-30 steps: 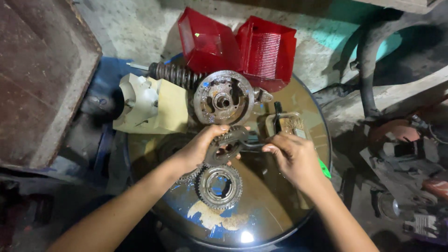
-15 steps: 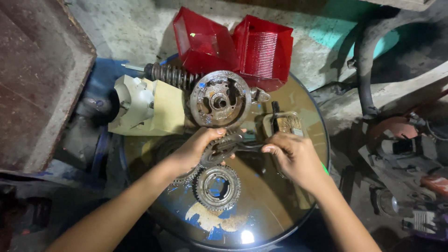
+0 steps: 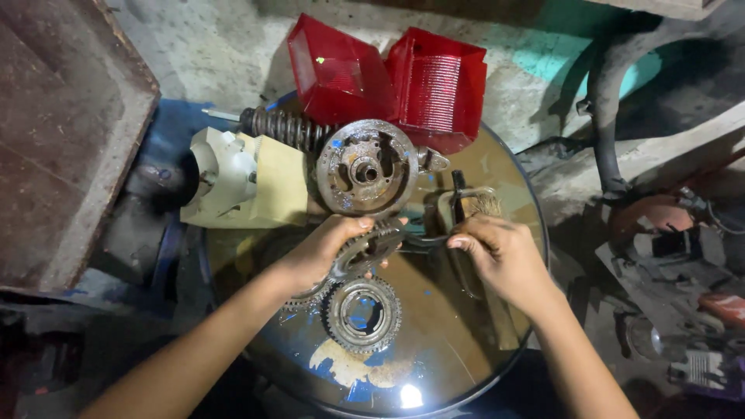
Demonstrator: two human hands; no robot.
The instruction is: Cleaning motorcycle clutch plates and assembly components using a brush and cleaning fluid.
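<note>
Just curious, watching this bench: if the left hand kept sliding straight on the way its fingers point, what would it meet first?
Probably the right hand. The left hand, gripping a greasy metal part, points rightward across the drum top, and that part's thin end already reaches the right fingers; depth is uncertain.

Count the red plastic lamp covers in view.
2. Left red ribbed plastic lamp cover and right red ribbed plastic lamp cover, side by side at the round metal drum top's far edge; none seem hidden.

Hands drawn slightly apart over the drum top

The right hand has slid rightward from the left hand, which has tipped the greasy metal part in its grip; a thin rod now spans between them.
</note>
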